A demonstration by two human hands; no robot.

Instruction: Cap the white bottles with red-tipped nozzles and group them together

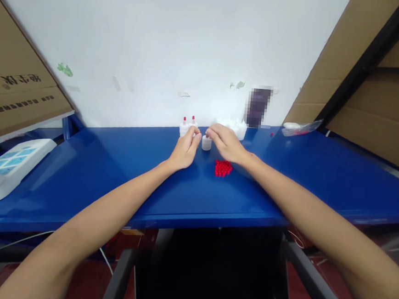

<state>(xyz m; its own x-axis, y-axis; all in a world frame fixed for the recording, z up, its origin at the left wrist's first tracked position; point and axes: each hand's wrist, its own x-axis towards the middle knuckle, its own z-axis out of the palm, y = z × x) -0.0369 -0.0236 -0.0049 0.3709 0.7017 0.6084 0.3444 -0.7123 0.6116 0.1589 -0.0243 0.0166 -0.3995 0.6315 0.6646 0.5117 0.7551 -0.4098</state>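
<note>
A small white bottle stands upright on the blue table between my two hands. My right hand reaches over from the right, fingers bent together at the bottle's top and covering its tip. Just left of the bottle, my left hand is closed, thumb against curled fingers; whatever it may hold is hidden. Behind it stand white bottles with red caps, partly covered by the hand. A cluster of small red caps lies in front of my right hand. Several white bottles stand grouped behind that hand.
The blue table runs along a white wall. At the left are a white device with blue panels and a cardboard sheet. A clear plastic bag and a single red cap lie at the back right.
</note>
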